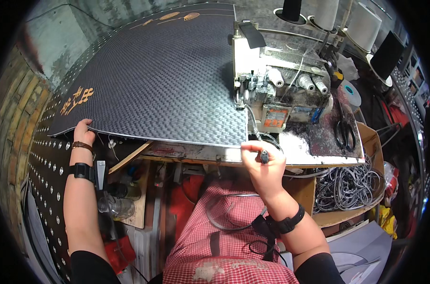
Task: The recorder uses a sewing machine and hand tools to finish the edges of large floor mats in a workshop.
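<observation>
A large dark grey woven-pattern mat (162, 80) with gold motifs lies across the work table, its near edge bordered by a pale trim. My left hand (83, 131) is closed round the near left edge, the thumb on top and the other fingers hidden beneath. At the near right corner, my right hand (266, 165) pinches the mat between thumb and forefinger. A small black-ended tool (264, 156) also shows in that hand's curled fingers; its kind is unclear. The mat's right edge runs along an overlock sewing machine (276, 71), passing beside its needle area.
Cones of black and white thread (364, 26) stand behind the machine. Black-handled scissors (344, 135) lie on the table's right side. Below it, a cardboard box (373, 146) holds tangled grey trim strips (350, 182). A glass jar (117, 207) stands under the table at left.
</observation>
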Available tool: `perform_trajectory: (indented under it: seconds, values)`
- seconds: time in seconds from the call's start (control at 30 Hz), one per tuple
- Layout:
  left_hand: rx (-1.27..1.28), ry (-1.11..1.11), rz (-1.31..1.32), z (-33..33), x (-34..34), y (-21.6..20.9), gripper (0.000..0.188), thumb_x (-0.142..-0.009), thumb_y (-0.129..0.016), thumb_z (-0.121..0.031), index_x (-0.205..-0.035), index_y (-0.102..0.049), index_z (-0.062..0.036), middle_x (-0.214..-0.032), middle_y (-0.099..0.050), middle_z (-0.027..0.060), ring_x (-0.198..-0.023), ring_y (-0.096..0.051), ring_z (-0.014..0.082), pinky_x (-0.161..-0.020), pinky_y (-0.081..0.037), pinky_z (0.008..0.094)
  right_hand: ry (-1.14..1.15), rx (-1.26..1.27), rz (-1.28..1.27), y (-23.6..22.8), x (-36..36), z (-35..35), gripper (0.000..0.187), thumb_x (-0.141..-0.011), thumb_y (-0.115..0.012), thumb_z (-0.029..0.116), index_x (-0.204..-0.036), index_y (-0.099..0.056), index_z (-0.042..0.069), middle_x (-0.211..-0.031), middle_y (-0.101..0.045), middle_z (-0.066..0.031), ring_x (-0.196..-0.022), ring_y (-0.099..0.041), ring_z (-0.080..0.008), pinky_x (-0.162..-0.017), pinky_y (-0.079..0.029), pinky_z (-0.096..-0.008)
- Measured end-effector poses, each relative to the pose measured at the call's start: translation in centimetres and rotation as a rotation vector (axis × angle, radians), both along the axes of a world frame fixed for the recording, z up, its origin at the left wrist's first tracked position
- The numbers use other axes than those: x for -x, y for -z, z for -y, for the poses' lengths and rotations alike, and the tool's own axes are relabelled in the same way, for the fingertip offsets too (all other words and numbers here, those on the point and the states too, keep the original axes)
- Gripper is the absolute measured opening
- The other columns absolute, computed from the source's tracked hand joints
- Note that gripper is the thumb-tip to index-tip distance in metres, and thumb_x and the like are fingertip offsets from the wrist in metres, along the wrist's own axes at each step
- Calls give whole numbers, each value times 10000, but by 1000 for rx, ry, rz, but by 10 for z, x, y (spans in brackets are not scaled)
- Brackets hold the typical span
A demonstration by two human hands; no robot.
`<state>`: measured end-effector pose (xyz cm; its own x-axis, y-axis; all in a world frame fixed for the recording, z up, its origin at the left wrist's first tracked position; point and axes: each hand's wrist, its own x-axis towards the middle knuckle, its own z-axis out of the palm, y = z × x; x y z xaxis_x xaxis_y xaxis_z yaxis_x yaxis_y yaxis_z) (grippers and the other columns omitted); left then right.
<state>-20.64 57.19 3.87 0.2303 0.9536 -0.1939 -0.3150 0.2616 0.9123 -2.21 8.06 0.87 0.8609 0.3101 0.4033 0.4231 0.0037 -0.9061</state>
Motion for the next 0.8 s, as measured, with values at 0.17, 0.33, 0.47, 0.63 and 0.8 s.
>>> perform_trajectory:
  seconds: [0.17,0.33,0.47,0.63,0.8]
  values:
    - [-18,41,-68,-31,-35,1,149,-767,-450,48,-913,-476,64,-980,-535,172,-893,-539,302,-856,-435,386,91,51,138,-1,-27,-16,124,-698,-636,81,-807,-666,29,-756,-658,-105,-695,-644,-192,-652,-493,-271]
    - [29,18,-24,-63,-59,-4,138,-800,-420,54,-930,-465,56,-981,-526,160,-850,-558,293,-767,-502,395,225,215,249,-11,-28,-28,185,-718,-641,96,-898,-660,55,-809,-656,-119,-718,-645,-241,-654,-501,-288]
    - [58,-2,-52,-47,-80,-12,95,-849,-442,50,-934,-478,26,-923,-546,151,-828,-580,260,-741,-532,357,180,254,185,-7,-22,-24,235,-745,-617,97,-973,-640,44,-820,-653,-130,-722,-642,-251,-646,-501,-298]
    - [19,70,181,18,-57,-4,141,-835,-528,1,-965,-493,46,-971,-562,153,-883,-572,262,-812,-505,360,122,106,208,1,-9,-8,240,-748,-565,-22,-977,-632,5,-790,-642,-146,-699,-640,-226,-636,-485,-271]
    - [77,-27,434,98,96,-25,313,-843,-507,-60,-1144,-484,19,-1160,-531,152,-1074,-509,274,-937,-422,380,47,125,211,-3,31,2,197,-733,-566,-16,-911,-649,5,-748,-627,-128,-649,-610,-197,-621,-467,-258]
